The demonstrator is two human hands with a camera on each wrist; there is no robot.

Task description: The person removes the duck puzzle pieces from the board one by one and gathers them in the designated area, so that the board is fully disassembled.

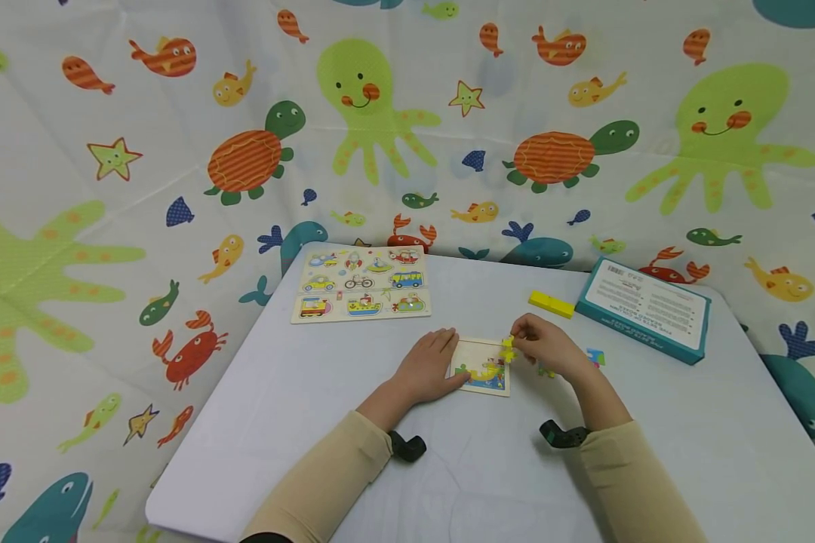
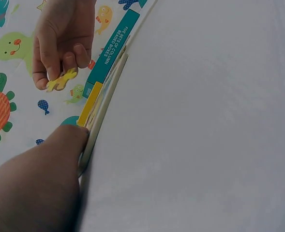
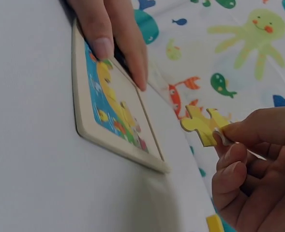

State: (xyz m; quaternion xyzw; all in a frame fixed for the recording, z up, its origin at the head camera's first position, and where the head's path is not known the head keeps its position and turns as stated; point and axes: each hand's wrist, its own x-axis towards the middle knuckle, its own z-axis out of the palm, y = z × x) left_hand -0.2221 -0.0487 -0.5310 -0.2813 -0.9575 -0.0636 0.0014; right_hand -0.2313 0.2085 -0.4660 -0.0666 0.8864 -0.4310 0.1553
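Note:
A small wooden puzzle tray (image 1: 484,368) (image 3: 114,129) lies on the white table (image 1: 326,407), partly filled with coloured pieces. My left hand (image 1: 429,368) rests flat on the tray's left edge, and its fingers (image 3: 119,34) lie straight over the frame. My right hand (image 1: 545,347) (image 2: 60,38) (image 3: 258,169) pinches a yellow puzzle piece (image 1: 508,348) (image 2: 61,80) (image 3: 204,125) just above the tray's right edge. The piece hangs clear of the tray.
A larger vehicle peg puzzle (image 1: 361,283) lies at the table's back left. A yellow block (image 1: 552,304) (image 2: 90,104) and a teal box (image 1: 644,308) (image 2: 111,50) sit at the back right. Loose pieces (image 1: 595,357) lie right of my right hand. A sea-creature cloth (image 1: 380,113) hangs behind.

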